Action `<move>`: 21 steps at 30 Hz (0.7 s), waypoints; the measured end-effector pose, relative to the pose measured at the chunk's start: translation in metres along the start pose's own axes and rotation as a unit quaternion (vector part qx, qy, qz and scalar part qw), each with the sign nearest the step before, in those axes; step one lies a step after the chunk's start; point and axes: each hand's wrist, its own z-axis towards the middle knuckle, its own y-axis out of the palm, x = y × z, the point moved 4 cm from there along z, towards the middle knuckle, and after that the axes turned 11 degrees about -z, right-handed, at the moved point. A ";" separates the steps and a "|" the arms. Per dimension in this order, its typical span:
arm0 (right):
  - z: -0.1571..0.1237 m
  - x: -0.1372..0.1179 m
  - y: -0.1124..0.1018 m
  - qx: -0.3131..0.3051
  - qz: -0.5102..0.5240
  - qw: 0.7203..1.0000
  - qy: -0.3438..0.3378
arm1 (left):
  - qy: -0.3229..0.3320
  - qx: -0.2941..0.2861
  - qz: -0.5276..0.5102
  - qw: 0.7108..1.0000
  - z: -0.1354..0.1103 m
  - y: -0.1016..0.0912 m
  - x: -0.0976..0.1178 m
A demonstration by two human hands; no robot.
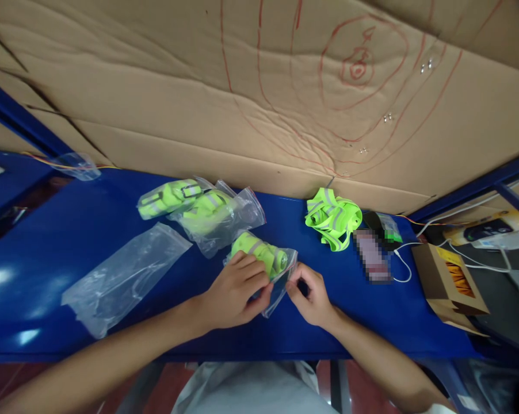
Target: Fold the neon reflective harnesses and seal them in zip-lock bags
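A clear zip bag [281,292] lies before me with a rolled neon-yellow reflective strap [259,250] inside it. My left hand [242,290] is closed on the bag's near side, over the strap. At the bag's right end, my right hand [309,293] pinches the zip edge between thumb and fingers. Behind my left hand sit bagged reflective straps [168,198], with another bagged bundle [210,210] beside them. To the left, a flat clear bag [125,276] rests on the table. A loose reflective strap bundle [334,217] lies beyond my right hand.
The blue table [225,339] meets a cardboard wall [177,103] with red pen lines. At the right are a blurred-out phone [373,256], a white cable [408,270], and an open cardboard box [441,282]. Blue frame bars [470,190] rise at both sides.
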 end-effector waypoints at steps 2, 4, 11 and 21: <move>0.002 0.006 0.000 0.017 -0.005 1.000 0.012 | -0.006 0.037 -0.010 0.999 0.002 -0.005 -0.004; 0.005 0.014 0.001 0.019 -0.002 0.999 0.028 | -0.008 0.056 -0.011 0.998 0.004 -0.007 -0.010; 0.009 0.031 0.004 -0.005 0.039 0.993 0.107 | 0.053 0.041 0.089 0.994 0.008 0.000 -0.016; 0.007 0.016 -0.013 0.107 -0.010 0.984 0.141 | 0.010 0.099 0.074 0.992 0.025 -0.017 -0.011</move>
